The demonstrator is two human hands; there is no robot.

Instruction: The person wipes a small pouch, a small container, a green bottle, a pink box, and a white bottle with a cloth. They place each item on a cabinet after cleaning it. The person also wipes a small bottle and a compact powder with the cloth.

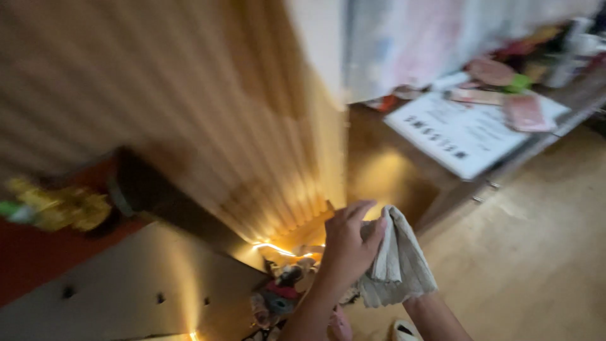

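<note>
Head view is motion-blurred, tilted hard. Left hand [349, 243] is sitting low centre, fingers [361, 209] curled closed & gripping a pale grey-white cloth [399, 265] along its left edge. Cloth is hanging bunched just right of that hand, touching it, lower hem flaring out ragged. Right hand is hidden behind/under the cloth; only its forearm [437, 319] is showing, rising from the bottom edge to the cloth's underside, so can't tell if those fingers are closed or open.

Behind & left of the hands, a ribbed wooden slat panel [189, 113] is filling most of the left half, w/ a warm light strip [278, 248] glowing along its base, just far-left of the left hand. A dark cylindrical thing [142, 186] is leaning at the panel's left; too blurred to ID. Yellow-green blurred object [57, 208] is sitting at far left over a red surface [31, 259].

Small colourful items [281, 293] are piling just below the light strip, near the left wrist; kind unclear.

Upper right: a tabletop [536, 145] is carrying a white printed sheet [461, 132], pink/red bits & a green item [521, 82], well apart from the cloth. Wood floor [536, 252] is spreading at right.
</note>
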